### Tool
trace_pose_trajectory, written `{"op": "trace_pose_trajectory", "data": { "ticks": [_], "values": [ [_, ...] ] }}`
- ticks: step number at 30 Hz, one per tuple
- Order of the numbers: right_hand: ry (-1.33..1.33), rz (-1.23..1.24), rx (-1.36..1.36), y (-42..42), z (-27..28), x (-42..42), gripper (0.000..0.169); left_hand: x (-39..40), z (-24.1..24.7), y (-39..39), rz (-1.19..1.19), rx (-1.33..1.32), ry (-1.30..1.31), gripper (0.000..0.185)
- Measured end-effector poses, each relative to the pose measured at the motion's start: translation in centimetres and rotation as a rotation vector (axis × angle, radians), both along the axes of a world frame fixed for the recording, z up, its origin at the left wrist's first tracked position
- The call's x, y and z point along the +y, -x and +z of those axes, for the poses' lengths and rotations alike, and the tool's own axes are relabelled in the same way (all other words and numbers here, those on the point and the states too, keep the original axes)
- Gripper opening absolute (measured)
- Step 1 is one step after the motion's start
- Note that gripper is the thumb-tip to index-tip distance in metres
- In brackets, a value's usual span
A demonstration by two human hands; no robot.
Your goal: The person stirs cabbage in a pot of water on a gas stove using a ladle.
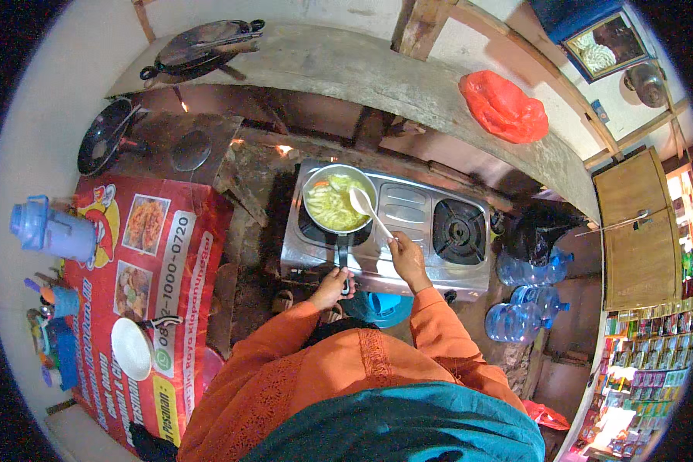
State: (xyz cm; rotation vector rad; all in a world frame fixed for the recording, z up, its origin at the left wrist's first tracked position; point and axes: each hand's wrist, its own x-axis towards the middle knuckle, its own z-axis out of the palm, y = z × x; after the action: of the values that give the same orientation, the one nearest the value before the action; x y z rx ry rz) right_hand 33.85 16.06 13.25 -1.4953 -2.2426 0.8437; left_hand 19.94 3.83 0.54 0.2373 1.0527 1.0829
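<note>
A saucepan [309, 215] with a dark handle sits on the left burner of a two-burner gas stove [404, 271]. Inside it are pale, strip-like pieces in yellowish liquid, with a bit of orange at the upper left. My left hand [333, 287] is closed around the pan's handle, near the stove's front edge. In my right hand [409, 261] is the handle of a light-coloured spoon [360, 201], whose bowl rests over the right side of the pan, at the food. The right burner [459, 231] holds no pot.
On the left, a table with a red printed banner [144, 323] bears a white pan [133, 349] and a blue-lidded jug [63, 231]. A red plastic bag [503, 107] lies on the concrete ledge behind the stove. Large water bottles [514, 322] are at the right, below a black bag [534, 237].
</note>
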Motion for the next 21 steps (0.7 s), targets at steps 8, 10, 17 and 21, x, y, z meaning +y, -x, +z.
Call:
{"op": "trace_pose_trajectory", "data": {
  "ticks": [8, 10, 17, 21],
  "values": [
    [-0.074, 0.027, 0.039, -0.4, -1.4, -0.4, 0.02, -0.8, 1.9, 2.3, 0.135, 0.308, 0.106, 0.04],
    [-0.07, 0.025, 0.036, 0.1, -0.9, -0.8, 0.019, -1.3, 3.0, 3.4, 0.167, 0.358, 0.119, 0.043],
    [-0.024, -0.024, 0.057, 1.7, -0.3, -1.6, 0.019, -1.6, -3.4, 7.1, 0.241, 0.658, 0.005, 0.039],
    [-0.114, -0.038, 0.023, 1.8, -1.6, -1.3, 0.023, -1.3, -2.3, 8.6, 0.177, 0.634, 0.016, 0.038]
  ]
}}
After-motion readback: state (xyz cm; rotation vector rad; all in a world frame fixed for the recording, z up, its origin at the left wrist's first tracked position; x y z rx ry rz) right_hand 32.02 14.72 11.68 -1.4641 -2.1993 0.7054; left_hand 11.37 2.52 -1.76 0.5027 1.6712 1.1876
